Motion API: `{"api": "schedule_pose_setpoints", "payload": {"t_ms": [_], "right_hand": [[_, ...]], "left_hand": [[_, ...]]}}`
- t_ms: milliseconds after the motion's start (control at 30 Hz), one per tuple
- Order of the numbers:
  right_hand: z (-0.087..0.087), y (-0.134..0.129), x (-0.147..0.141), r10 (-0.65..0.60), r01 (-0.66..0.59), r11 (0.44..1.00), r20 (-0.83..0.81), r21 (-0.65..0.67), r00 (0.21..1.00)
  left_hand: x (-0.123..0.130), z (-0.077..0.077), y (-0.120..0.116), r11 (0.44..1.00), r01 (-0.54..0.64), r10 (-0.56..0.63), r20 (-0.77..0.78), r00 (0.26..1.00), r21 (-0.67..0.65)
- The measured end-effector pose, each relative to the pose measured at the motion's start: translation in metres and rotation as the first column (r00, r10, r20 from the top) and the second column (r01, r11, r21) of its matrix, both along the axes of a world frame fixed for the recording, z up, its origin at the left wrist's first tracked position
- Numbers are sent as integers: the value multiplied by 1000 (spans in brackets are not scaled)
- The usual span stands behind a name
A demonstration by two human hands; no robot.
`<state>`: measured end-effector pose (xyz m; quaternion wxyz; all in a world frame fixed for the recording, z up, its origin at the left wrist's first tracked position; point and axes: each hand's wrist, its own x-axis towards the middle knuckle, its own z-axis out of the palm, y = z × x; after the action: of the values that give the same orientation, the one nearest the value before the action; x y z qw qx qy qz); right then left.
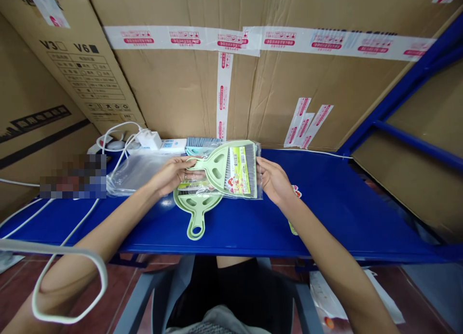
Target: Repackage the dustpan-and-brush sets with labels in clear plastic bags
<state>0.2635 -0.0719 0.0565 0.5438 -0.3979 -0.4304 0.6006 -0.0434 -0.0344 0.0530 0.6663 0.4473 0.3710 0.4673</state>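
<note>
Between my hands, above the blue table, is a light green dustpan and brush set [217, 169] in a clear plastic bag, with a yellow-green label [239, 171] at its bristle end. My left hand [177, 174] is closed on the handle end at the left. At the right edge, my right hand [272, 180] pinches the bag. Below the held set, a second green dustpan set [197, 206] lies on the table with its handle toward me, partly covered. Behind them a blue brush [204, 142] shows its bristles. Part of a printed card [293, 228] lies under my right forearm.
Clear plastic bags [139, 172] lie on the blue table [336, 199] at the left. Behind them are a power strip [173, 145], a white plug adapter [150, 140] and loose white cables. Cardboard [181, 93] walls the back. A blue metal frame [401, 136] stands at the right.
</note>
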Motion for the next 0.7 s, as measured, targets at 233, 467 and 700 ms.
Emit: {"api": "schedule_pose_setpoints", "payload": {"t_ms": [233, 467, 700], "right_hand": [[6, 3, 10, -82, 83, 996, -5, 28, 997], [2, 2, 4, -244, 224, 956, 92, 186, 965], [4, 1, 3, -189, 103, 935, 231, 338, 955]], "left_hand": [[-7, 6, 2, 1000, -21, 21, 30, 999, -6], [-4, 1, 2, 1000, -3, 4, 64, 998, -10], [-2, 0, -1, 998, 42, -46, 72, 996, 56]]}}
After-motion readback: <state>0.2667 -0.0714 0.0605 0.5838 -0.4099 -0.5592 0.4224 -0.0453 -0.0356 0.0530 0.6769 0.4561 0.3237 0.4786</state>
